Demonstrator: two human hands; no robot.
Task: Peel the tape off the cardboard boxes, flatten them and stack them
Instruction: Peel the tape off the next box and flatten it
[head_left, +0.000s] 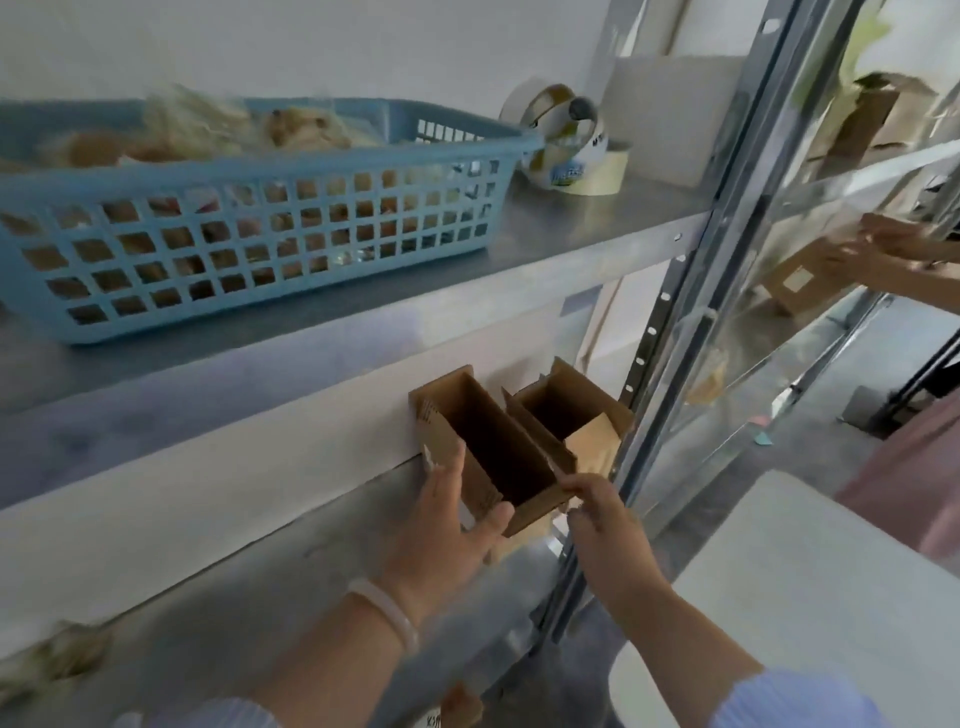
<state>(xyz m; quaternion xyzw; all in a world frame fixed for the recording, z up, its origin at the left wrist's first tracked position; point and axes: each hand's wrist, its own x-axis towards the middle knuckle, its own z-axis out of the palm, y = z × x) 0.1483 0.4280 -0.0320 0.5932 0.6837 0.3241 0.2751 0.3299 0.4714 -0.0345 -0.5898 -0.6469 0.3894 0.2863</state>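
Cardboard box (493, 447) sits open-topped on the lower shelf (311, 566), probably light and bendable. Left hand (452, 525) lies flat-fingered along its left wall; right hand (602, 519) pinches the near right corner, likely the stiffest hold.

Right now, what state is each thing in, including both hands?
Front box: open-topped, not flattened.
Back box: open, flaps up.
Left hand: straight fingers against front box's side.
Right hand: pinches front box's near corner.
Basket: full.
Tape rolls: piled beside basket.
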